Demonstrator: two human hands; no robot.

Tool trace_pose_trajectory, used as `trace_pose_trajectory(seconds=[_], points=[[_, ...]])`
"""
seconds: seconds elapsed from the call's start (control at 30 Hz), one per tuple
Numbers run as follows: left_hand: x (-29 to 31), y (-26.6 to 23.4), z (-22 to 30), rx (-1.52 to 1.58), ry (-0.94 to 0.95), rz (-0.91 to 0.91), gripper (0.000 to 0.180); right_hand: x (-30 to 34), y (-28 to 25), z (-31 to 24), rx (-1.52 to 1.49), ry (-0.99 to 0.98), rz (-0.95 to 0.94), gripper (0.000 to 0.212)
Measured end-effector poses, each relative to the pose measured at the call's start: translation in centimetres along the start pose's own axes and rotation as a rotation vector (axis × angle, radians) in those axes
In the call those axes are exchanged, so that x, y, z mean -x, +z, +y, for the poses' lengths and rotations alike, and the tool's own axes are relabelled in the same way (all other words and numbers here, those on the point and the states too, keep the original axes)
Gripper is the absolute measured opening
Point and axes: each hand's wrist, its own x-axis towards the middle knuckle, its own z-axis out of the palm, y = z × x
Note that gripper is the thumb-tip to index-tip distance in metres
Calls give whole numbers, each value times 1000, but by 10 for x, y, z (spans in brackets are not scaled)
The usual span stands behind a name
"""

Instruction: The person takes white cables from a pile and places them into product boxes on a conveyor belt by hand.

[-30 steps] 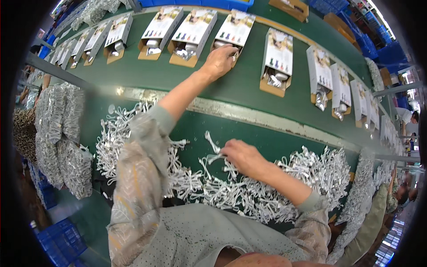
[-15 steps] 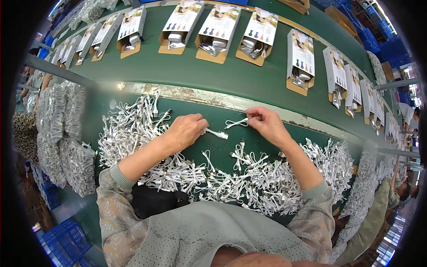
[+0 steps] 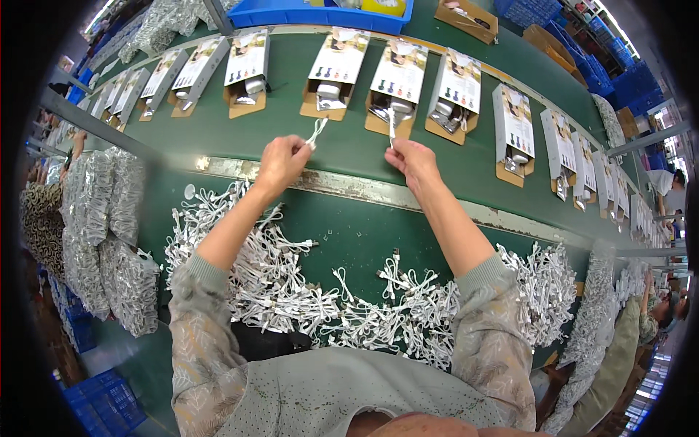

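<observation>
My left hand [image 3: 284, 162] is closed on a bundled white cable [image 3: 317, 132], its loop sticking up past the fingertips. The cable stands just in front of an open box [image 3: 339, 58] with a white device in its mouth. Pinched in my right hand [image 3: 415, 162] is another white cable [image 3: 392, 125], whose far end overlaps the brown flap of the neighbouring box [image 3: 398, 69]. Whether it touches the box's contents I cannot tell. Both hands are over the green belt [image 3: 218, 131], past the worn metal rail [image 3: 349, 186]. Loose white cables [image 3: 255, 273] lie heaped nearer to me.
More open boxes [image 3: 247, 58] line the belt on both sides. A blue tray [image 3: 313, 17] and a small carton [image 3: 466, 22] stand beyond. Bagged cables [image 3: 109, 218] are stacked at the left. A second heap of cables [image 3: 539, 291] lies at the right, with people farther off.
Both hands have moved forward from the near table across the rail to the boxes, each carrying a cable. The boxes have shifted to the right, and more of the blue tray shows.
</observation>
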Motion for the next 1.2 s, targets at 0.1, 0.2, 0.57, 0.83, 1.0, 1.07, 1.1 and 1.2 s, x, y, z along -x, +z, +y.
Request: trace_pose_trajectory(seconds=[0.1,0.2,0.57,0.83,1.0,1.07,1.1,1.2], points=[[-44,27,13,-22,-5,-9,30,-38,11,-5,-133,-8,116,13],[-86,72,29,-32,-7,70,31,-62,14,-14,-178,-51,232,14],[35,43,53,-75,512,-552,45,89,-41,-40,1497,73,-674,44],[132,60,27,-103,836,-616,21,165,-46,10,1725,-145,-868,23],[102,28,0,-166,495,-398,11,125,-48,-5,1063,-7,-517,14],[92,8,-1,-149,288,-472,11,115,-47,-8,763,186,-411,14],[87,-1,-4,-60,192,-493,16,112,-45,-9,635,204,-349,14],[76,-26,-15,370,-236,-666,24,93,-48,-10,231,377,-292,11]])
